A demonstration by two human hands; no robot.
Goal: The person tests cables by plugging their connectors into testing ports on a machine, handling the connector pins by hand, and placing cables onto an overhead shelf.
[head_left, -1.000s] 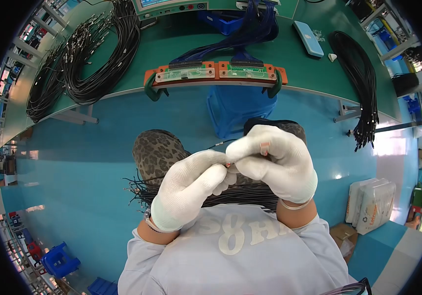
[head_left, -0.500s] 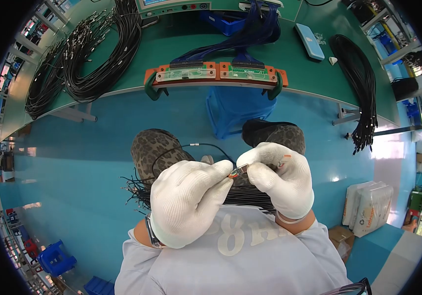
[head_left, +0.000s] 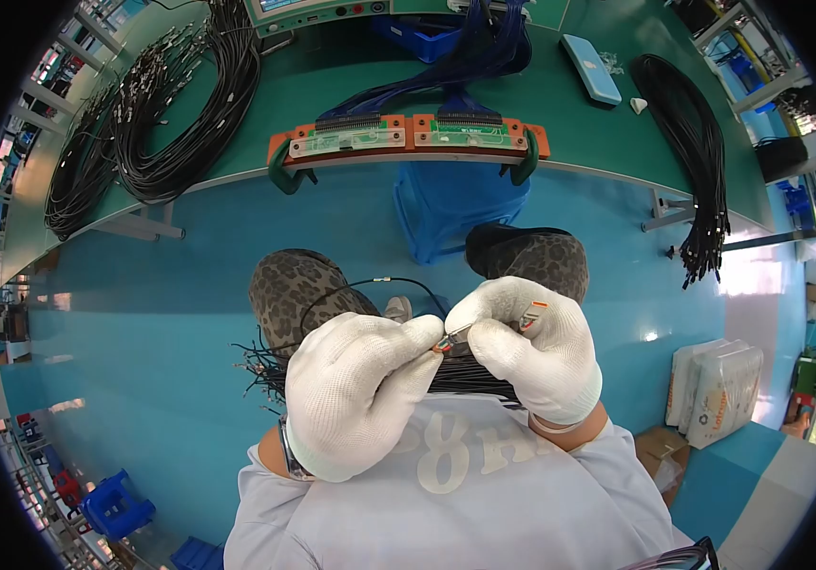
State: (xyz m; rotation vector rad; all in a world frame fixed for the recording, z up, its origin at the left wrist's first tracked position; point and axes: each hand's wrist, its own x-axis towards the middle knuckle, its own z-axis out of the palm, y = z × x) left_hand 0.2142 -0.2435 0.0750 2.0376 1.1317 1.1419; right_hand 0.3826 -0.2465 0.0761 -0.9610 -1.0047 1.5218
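Observation:
Both my hands wear white gloves and meet above my lap. My left hand [head_left: 355,389] and my right hand [head_left: 527,347] pinch the same small metal connector [head_left: 448,340] with an orange tip, at the end of a thin black cable [head_left: 370,285] that loops over my left knee. A bundle of black cables [head_left: 470,375] lies across my lap under the hands.
A green workbench [head_left: 332,95] runs ahead with an orange test fixture [head_left: 408,138] and blue ribbon wires. Black cable coils [head_left: 170,114] lie at its left, another bundle [head_left: 698,152] hangs at its right. A blue bin [head_left: 451,204] stands under the bench. White packages [head_left: 717,394] sit on the floor.
Both hands dropped from in front of the knees down toward my lap. The cable end and its connector came into view between the fingertips, and the cable loop swung out over the left knee.

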